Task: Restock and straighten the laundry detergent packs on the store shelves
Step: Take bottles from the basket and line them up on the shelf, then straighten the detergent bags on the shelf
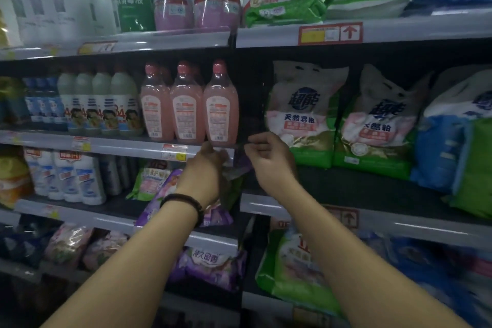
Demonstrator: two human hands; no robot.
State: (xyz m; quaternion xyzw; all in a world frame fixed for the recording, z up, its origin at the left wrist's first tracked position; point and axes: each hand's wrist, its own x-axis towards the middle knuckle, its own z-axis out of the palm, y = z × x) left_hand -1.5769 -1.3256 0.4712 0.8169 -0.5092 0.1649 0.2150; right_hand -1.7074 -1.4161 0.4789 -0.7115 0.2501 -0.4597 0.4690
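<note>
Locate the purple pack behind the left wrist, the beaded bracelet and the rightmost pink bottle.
purple pack [165,188]: head view, printed front.
beaded bracelet [183,201]: head view, beads on wrist.
rightmost pink bottle [221,112]: head view, its label.

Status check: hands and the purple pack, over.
Left hand grips purple pack. Right hand pinches its top edge. Shelf rail just above left hand.
</note>
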